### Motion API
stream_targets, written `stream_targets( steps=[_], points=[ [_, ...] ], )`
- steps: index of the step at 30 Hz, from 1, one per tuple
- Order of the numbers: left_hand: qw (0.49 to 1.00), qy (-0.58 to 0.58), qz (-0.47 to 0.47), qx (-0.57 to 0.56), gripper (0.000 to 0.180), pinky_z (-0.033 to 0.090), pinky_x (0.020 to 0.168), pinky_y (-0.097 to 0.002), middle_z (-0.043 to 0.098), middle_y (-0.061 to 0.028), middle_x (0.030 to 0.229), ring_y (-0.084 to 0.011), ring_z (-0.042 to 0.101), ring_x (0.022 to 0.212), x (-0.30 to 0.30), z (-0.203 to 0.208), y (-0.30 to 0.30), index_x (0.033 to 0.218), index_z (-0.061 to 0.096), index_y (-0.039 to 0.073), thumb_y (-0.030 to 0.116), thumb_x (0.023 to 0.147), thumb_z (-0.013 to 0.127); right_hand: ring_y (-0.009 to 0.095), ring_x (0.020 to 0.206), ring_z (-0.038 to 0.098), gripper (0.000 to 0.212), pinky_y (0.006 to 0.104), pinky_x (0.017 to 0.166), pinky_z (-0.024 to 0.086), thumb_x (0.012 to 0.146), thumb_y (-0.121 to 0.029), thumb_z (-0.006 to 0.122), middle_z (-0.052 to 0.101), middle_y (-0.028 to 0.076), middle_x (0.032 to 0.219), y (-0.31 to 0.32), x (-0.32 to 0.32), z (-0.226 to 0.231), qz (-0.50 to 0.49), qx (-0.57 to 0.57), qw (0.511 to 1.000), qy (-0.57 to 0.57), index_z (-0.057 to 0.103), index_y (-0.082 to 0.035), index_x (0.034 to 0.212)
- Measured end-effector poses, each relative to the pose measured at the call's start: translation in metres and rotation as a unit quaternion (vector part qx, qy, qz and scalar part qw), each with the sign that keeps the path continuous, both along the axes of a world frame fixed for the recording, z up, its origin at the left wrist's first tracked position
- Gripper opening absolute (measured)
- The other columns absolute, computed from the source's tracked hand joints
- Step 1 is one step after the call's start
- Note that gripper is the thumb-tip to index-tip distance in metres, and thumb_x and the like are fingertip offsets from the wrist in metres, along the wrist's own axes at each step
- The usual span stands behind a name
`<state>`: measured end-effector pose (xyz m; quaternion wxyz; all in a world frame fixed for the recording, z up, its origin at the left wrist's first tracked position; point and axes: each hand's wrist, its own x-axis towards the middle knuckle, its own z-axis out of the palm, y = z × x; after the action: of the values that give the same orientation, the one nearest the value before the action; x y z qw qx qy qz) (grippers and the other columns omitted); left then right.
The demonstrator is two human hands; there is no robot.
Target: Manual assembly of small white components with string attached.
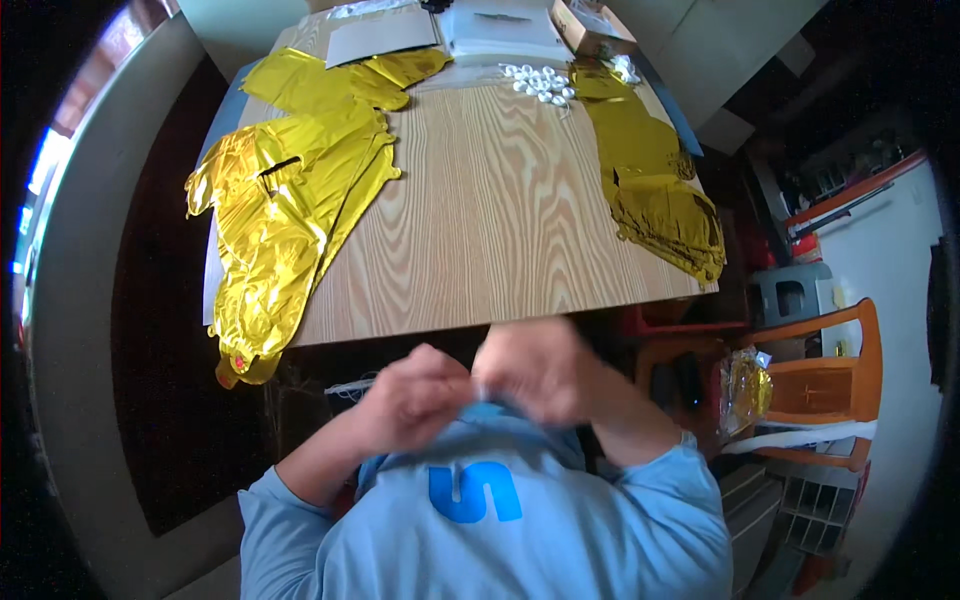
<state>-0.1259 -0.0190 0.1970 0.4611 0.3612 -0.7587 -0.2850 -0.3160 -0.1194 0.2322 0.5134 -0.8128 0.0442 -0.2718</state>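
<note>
Close in front of my chest, just off the table's near edge, my two hands are almost touching. My left hand (pixel 415 398) is closed, its fingers curled inward. My right hand (pixel 538 370) is blurred by motion, with its fingers also bent in. A small whitish bit shows between them, too smeared to name. Thin white strands (pixel 350 388) stick out beyond my left wrist. Flat gold foil balloons (pixel 270 220) lie piled on the table's left side, one hanging over the near edge. More gold foil balloons (pixel 640 150) lie along the right side.
A cluster of small white loops (pixel 540 84) sits toward the table's (pixel 480 220) far side. Behind are a grey sheet (pixel 382 38), a clear plastic stack (pixel 505 30) and a cardboard box (pixel 594 28). On my right, a wooden chair (pixel 815 390) bears a clear-and-gold packet (pixel 746 390).
</note>
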Motion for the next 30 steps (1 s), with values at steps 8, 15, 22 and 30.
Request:
stream_targets(
  steps=[8, 15, 22, 30],
  points=[
    [0.999, 0.011, 0.024, 0.043, 0.029, 0.050, 0.067, -0.0310, 0.061, -0.0090, 0.081, -0.0220, 0.061, 0.073, 0.001, 0.001, 0.000, 0.100, 0.069, 0.003, -0.008, 0.074, 0.062, 0.030, 0.074, 0.061, 0.010, 0.0389, 0.065, 0.049, 0.088, -0.012, 0.058, 0.058, 0.014, 0.077, 0.000, 0.000, -0.001, -0.023, -0.006, 1.000, -0.006, 0.058, -0.003, 0.083],
    [0.995, 0.071, 0.044, 0.044, 0.024, 0.049, 0.065, -0.0303, 0.062, -0.0097, 0.083, -0.0218, 0.061, 0.074, -0.002, 0.005, -0.002, 0.095, 0.068, 0.003, -0.009, 0.074, 0.063, 0.030, 0.074, 0.062, 0.009, 0.0380, 0.066, 0.049, 0.088, -0.013, 0.059, 0.058, 0.013, 0.078, 0.009, 0.000, -0.002, 0.078, -0.013, 0.997, 0.004, 0.058, -0.004, 0.085],
    [0.988, 0.035, 0.141, 0.058, 0.023, 0.049, 0.067, -0.0325, 0.061, -0.0112, 0.089, -0.0248, 0.061, 0.078, 0.010, 0.003, -0.006, 0.093, 0.068, 0.003, -0.008, 0.073, 0.066, 0.029, 0.062, 0.057, 0.010, 0.0381, 0.057, 0.046, 0.086, -0.008, 0.062, 0.052, 0.012, 0.068, 0.026, 0.003, -0.018, 0.064, -0.039, 0.996, 0.054, 0.056, -0.003, 0.079],
    [0.980, 0.018, 0.181, 0.076, 0.021, 0.050, 0.064, -0.0313, 0.062, -0.0098, 0.085, -0.0220, 0.061, 0.074, 0.011, 0.006, -0.008, 0.093, 0.068, 0.002, -0.008, 0.076, 0.063, 0.031, 0.071, 0.061, 0.007, 0.0399, 0.063, 0.048, 0.084, -0.012, 0.060, 0.056, 0.014, 0.073, 0.021, 0.001, -0.016, 0.058, -0.042, 0.995, 0.073, 0.058, -0.005, 0.084]
  ],
)
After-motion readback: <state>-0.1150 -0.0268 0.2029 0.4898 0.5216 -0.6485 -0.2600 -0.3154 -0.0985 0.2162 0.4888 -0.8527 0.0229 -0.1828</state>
